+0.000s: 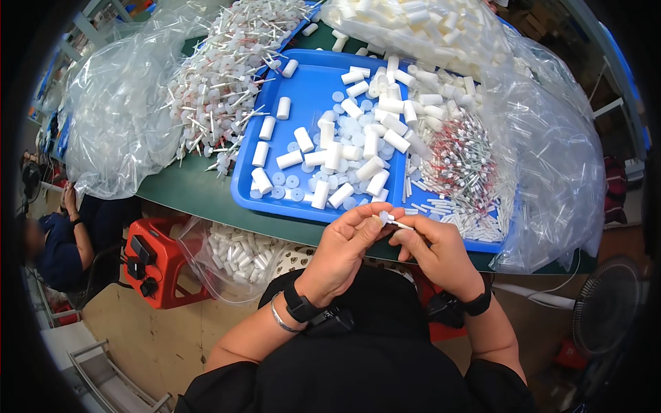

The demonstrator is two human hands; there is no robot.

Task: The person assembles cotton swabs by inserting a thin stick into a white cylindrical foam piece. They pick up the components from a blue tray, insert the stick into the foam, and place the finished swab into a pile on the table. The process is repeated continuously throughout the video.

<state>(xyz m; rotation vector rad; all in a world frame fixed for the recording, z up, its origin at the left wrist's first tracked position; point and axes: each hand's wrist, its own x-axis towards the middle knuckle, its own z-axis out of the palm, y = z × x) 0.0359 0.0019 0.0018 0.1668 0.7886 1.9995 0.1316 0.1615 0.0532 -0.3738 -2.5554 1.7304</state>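
Close together at the table's near edge, my hands hold one small part. My left hand [334, 251] pinches a small translucent disc [384, 217] between thumb and fingertips. A thin white stick [401, 224] runs from the disc to the closed fingertips of my right hand [441, 255]. Whether the stick passes through the disc is too small to tell. Just beyond is a blue tray [303, 79] with white cylinders [333, 155] and loose translucent discs [292, 181]. Near my right hand lie short thin white tubes [447, 210] and a heap of red and dark wired pieces [461, 155].
Left of the tray rises a pile of sticks with discs [217, 86]. Clear plastic bags [120, 110] flank the table, and a bag of white cylinders [420, 24] lies at the back. Below are a red stool [165, 265], a fan [606, 306] and, far left, another person [62, 244].
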